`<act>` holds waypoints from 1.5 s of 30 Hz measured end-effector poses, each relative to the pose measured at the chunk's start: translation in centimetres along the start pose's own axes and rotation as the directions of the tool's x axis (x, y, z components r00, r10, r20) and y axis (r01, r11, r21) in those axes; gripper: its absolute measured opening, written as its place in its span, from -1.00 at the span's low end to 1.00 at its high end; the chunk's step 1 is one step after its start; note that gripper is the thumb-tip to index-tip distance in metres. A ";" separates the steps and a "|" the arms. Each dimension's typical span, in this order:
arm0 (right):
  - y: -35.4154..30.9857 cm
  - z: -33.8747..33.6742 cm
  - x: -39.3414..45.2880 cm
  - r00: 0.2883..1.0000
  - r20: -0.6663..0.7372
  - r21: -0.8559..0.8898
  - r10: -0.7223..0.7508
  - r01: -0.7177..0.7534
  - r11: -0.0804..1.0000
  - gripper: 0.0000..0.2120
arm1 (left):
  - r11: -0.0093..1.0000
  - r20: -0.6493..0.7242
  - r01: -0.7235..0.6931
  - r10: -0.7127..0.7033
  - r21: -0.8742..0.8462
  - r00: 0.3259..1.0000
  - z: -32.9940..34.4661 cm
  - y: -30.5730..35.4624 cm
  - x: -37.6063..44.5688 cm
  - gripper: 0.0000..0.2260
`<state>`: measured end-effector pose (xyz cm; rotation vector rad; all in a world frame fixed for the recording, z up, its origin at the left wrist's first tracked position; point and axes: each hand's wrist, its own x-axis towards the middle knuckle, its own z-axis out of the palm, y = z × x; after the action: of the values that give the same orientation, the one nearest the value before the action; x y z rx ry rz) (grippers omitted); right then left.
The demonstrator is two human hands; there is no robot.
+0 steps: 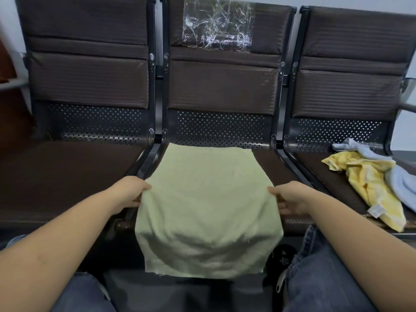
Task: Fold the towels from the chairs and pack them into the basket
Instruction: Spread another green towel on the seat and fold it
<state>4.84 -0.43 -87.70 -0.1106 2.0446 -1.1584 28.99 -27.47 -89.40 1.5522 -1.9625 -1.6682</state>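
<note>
Head view: a pale green towel (206,206) lies spread over the seat of the middle chair (265,167), its far edge toward 12 o'clock near the perforated back and its near edge hanging over the seat front toward 6 o'clock. Its long axis runs from 12 to 6, straight away from the person.

The left hand (128,193) grips the towel's left edge at 9 o'clock, and the right hand (290,199) grips the right edge at 3 o'clock. On both, the fingers are curled round the cloth, pinching the hem about halfway along its length. The hands sit level with each other, equally near, with the cloth between them.

That pairing is what the fold turns on. The hanging half lies toward 6 o'clock from the fingers and the flat half toward 12, so a crease across the 9-to-3 line looks like the likely next step. That is only a judgement.

On the chair at 3 o'clock, well apart, a yellow towel (369,183) lies crumpled with a light blue towel (403,185) touching it, both unfolded.

No basket is in sight here.
</note>
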 end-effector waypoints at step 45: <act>-3.5 0.8 3.4 0.709 -0.190 -0.768 -0.679 0.324 0.552 -0.64 | 0.778 -0.294 -0.406 0.579 0.480 0.760 -1.2 2.8 4.3 -0.71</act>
<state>1.98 -4.52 -87.24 -0.9747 2.9478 -0.6772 26.12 -31.88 -88.85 1.1745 -2.2594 -0.6765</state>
